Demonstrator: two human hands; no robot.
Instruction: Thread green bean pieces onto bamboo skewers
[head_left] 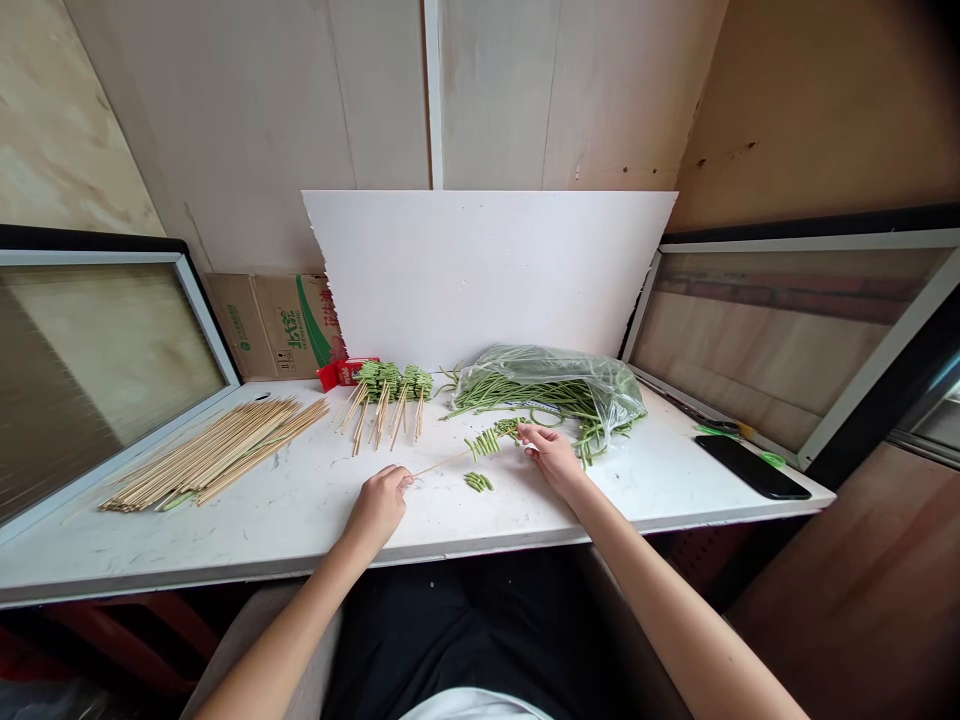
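My left hand (382, 505) pinches the bare end of a thin bamboo skewer (442, 463), which points right and slightly away from me. Short green bean pieces (482, 443) are threaded side by side along its far part. My right hand (551, 455) is closed in a pinch near the skewer's far end; whatever lies between its fingertips is too small to make out. Just beyond those fingertips lies a pile of cut bean bits (507, 427). Nearer to me, a few loose bean pieces (478, 482) rest on the white table (300, 530).
Bare skewers (217, 450) lie bundled at the left. Behind them are finished bean skewers (394, 385), a red box (349, 371) and a cardboard carton (274, 325). A clear plastic bag (551, 375) holds long green beans. A black phone (752, 466) lies at the right edge.
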